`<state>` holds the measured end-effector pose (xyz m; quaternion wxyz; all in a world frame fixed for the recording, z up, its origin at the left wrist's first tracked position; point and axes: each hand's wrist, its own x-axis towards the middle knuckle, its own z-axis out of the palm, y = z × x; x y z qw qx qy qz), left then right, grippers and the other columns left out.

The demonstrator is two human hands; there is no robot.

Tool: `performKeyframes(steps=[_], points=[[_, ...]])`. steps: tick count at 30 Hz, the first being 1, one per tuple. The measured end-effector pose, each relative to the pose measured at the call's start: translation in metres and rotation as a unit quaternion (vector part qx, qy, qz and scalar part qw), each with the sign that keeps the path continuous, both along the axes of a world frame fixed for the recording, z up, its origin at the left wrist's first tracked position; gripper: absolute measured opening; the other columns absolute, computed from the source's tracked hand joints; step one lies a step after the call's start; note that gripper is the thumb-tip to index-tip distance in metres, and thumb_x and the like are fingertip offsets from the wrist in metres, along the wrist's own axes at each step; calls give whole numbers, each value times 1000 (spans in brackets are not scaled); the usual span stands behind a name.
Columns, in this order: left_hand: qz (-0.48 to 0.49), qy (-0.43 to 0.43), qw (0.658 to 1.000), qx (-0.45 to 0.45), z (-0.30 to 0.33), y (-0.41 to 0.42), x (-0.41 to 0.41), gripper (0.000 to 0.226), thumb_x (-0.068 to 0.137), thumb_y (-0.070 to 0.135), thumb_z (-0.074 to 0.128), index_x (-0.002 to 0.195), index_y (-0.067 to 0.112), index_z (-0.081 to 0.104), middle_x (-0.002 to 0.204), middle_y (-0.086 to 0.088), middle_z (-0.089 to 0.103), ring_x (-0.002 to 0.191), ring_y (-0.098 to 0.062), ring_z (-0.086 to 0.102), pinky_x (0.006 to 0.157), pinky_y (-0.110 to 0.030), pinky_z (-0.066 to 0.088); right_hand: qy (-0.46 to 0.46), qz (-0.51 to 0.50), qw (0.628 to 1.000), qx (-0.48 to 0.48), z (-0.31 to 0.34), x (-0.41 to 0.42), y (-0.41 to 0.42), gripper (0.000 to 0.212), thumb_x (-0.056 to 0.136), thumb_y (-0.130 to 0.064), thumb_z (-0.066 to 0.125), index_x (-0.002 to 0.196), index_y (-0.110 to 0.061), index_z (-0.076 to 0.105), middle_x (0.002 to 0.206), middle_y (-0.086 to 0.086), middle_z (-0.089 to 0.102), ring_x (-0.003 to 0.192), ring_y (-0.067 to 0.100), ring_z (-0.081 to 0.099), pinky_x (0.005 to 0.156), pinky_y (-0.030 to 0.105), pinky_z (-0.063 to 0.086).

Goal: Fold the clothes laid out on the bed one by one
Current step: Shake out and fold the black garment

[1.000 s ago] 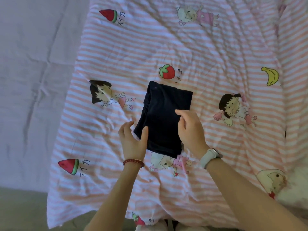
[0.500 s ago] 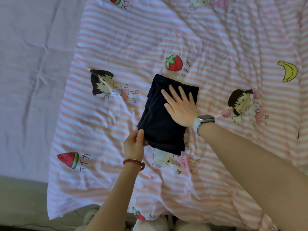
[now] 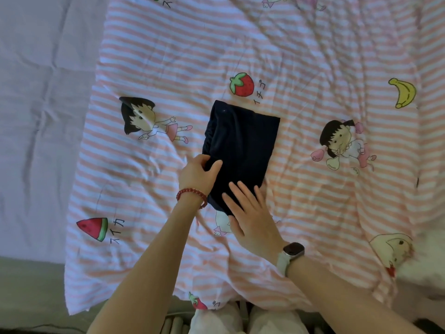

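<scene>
A dark navy garment (image 3: 243,141), folded into a compact rectangle, lies in the middle of the pink-and-white striped cartoon quilt (image 3: 301,56). My left hand (image 3: 198,174), with a red bead bracelet at the wrist, grips the garment's near left edge, thumb on top and fingers curled under the fold. My right hand (image 3: 250,213), with a watch on the wrist, lies flat with straight fingers across the garment's near edge, partly on the quilt.
The quilt's left edge gives way to a plain pale lilac sheet (image 3: 43,116). The bed's near edge runs along the bottom, with grey floor (image 3: 31,297) at the lower left. A white fluffy thing (image 3: 428,266) shows at the right edge.
My right hand slid from the garment's far middle back to its near edge. My left hand moved up along the left edge and keeps its hold. The garment stays folded in place.
</scene>
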<state>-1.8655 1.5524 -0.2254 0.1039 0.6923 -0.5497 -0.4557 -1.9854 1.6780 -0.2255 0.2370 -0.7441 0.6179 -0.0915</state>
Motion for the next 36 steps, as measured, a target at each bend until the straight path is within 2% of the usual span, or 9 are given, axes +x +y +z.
performKeyframes(steps=[3,7,12,17,22,25,30,33,36], points=[[-15,18,1000,-19,-2,-8,-2,16,91,30,56,81,18,58,70,7,54,70,-15,53,66,-27,41,-15,4,1000,-23,0,-2,11,38,89,-16,48,124,-5,58,137,15,49,130,34,43,108,56,25],[167,228,955,95,1,-6,-1,26,91,26,56,66,19,54,66,4,52,69,-14,50,67,-30,45,-53,-77,993,-68,3,-13,14,15,81,-8,66,94,-4,70,106,12,66,108,23,53,92,40,43],[207,144,967,43,-6,1,0,14,94,23,50,91,11,54,73,4,51,67,-8,48,57,-10,43,-151,-213,965,-9,15,-14,-14,15,89,-8,52,87,-3,66,80,5,65,73,22,57,65,28,43],[165,80,982,49,-6,-1,11,10,92,22,53,95,13,54,83,2,57,82,-16,55,75,-28,45,-38,-163,984,67,10,-15,-47,15,94,-23,52,96,-14,64,86,-1,63,81,21,56,65,33,45],[141,76,987,-7,0,-5,7,19,88,32,58,103,21,55,93,8,57,79,-5,54,68,-20,43,-92,-188,976,-55,26,-24,-76,11,87,-7,56,91,-4,67,80,7,62,72,23,56,58,34,45],[148,47,988,-1,-1,-6,-3,21,88,36,58,104,22,54,83,15,52,70,3,49,56,-10,34,-97,-183,977,-56,30,-38,-121,20,93,-8,49,106,-4,65,97,10,63,89,26,54,67,35,46],[208,88,974,-16,-5,-4,-9,8,90,27,57,83,22,57,78,14,58,75,-2,55,58,-3,39,-63,-141,984,88,13,-46,-209,34,98,-25,42,129,-17,53,123,4,58,121,26,44,100,44,36],[225,152,962,-38,-7,-1,-5,16,90,18,56,77,26,53,72,12,57,69,-1,53,64,-8,42,-50,-113,981,149,1,-44,-234,27,97,-27,44,112,-14,63,108,3,66,106,25,56,94,42,43],[231,154,958,-74,-10,5,-4,22,91,13,53,76,27,47,62,12,46,56,0,44,56,-11,37,-68,-126,983,115,-10,-43,-239,14,95,-19,45,90,-13,57,81,-8,55,81,18,54,72,33,44]])
